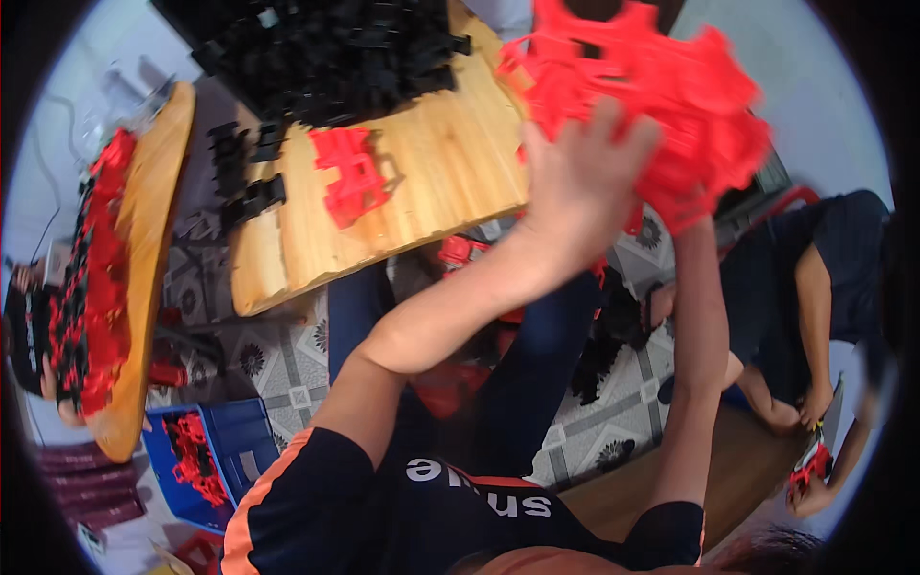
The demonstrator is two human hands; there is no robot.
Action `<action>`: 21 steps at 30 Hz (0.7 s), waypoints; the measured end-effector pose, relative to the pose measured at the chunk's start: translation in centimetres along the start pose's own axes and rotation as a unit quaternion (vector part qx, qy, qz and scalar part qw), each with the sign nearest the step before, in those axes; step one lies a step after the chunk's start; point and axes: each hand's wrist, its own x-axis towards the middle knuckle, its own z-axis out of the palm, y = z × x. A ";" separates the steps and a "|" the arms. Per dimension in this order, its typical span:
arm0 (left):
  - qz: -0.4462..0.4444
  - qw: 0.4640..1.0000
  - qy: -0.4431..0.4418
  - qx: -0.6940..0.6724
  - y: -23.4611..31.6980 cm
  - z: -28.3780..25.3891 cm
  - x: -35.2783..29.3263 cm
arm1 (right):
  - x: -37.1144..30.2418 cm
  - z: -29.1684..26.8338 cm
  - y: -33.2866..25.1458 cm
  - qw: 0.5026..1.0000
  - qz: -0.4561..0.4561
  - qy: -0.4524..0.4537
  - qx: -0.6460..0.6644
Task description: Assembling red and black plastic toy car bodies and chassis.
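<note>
By the table (436, 177), left grip (587, 182) clasps clustered red openwork parts (661, 91); right grip hidden.

The light wood surface (455, 158) has a big pile of black parts (335, 57) at its far side and a red piece (350, 172) nearer.

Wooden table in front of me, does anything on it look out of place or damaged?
I see no spill or clear damage on the wooden table. What stands out is one red part lying by itself, nearer you than the heap of black parts, odd mainly because its colour differs.
</note>
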 end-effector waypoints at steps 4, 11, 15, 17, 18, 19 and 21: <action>-0.093 0.990 -0.096 0.053 -7.7 -4.5 2.5 | 10.7 15.2 0.0 0.999 0.017 -0.042 0.023; -0.224 0.928 -0.250 0.162 -19.6 -6.7 6.8 | 17.4 17.3 5.6 0.996 0.026 0.089 0.001; -0.249 0.909 -0.268 0.201 -22.2 -8.4 6.5 | 11.7 18.2 5.3 0.994 -0.005 0.103 -0.025; -0.281 0.892 -0.296 0.193 -22.2 -9.4 6.5 | 5.8 20.1 5.2 0.991 -0.062 0.119 0.005; -0.284 0.893 -0.294 0.189 -22.7 -9.6 6.2 | 4.1 20.6 6.3 0.991 -0.059 0.118 0.003; -0.288 0.892 -0.294 0.188 -23.4 -9.7 5.9 | 2.7 21.4 7.3 0.983 -0.124 0.125 -0.054; -0.266 0.918 -0.197 0.219 -24.9 -10.0 4.7 | 1.9 23.3 9.6 0.969 -0.180 0.129 -0.109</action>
